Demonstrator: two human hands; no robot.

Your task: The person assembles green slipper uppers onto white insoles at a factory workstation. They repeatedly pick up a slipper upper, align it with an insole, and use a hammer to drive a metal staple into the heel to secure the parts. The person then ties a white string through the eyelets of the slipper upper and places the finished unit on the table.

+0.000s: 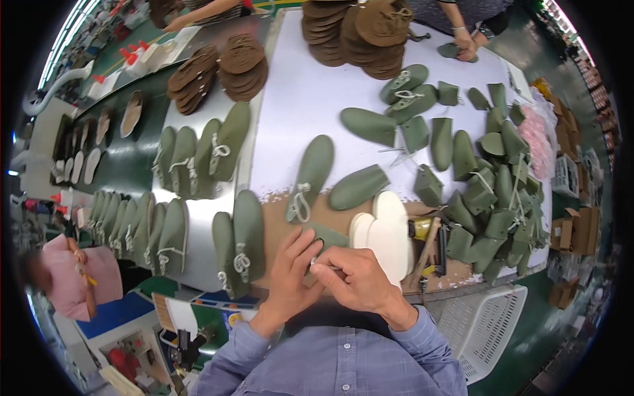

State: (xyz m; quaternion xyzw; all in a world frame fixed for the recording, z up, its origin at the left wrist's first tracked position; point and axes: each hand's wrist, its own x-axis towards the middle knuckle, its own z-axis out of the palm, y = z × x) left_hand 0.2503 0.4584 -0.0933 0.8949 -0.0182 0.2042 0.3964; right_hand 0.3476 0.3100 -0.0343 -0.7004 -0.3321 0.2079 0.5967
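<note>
Near the front edge of the table, both hands meet at a green shoe last (332, 236), mostly hidden behind my fingers. My left hand (290, 274) is closed around its near end, with the fingers bent over it. Beside it, my right hand (360, 274) pinches what looks like a white cord (313, 261) between thumb and fingers; the fingers hide most of it. Just beyond lie a green last with a looped cord (314, 171) and another green last (360, 187) on its side. Pale cream insoles (389, 231) are stacked right of my right hand.
A heap of green lasts (492, 198) covers the table's right side. Beside the insoles lie a hammer (426, 247) and a yellow tool (421, 228). Corded lasts (247, 231) stand at left. Brown shoe uppers (356, 33) are piled far back. A white basket (485, 327) sits at lower right. A co-worker's hands (465, 45) are at the far edge.
</note>
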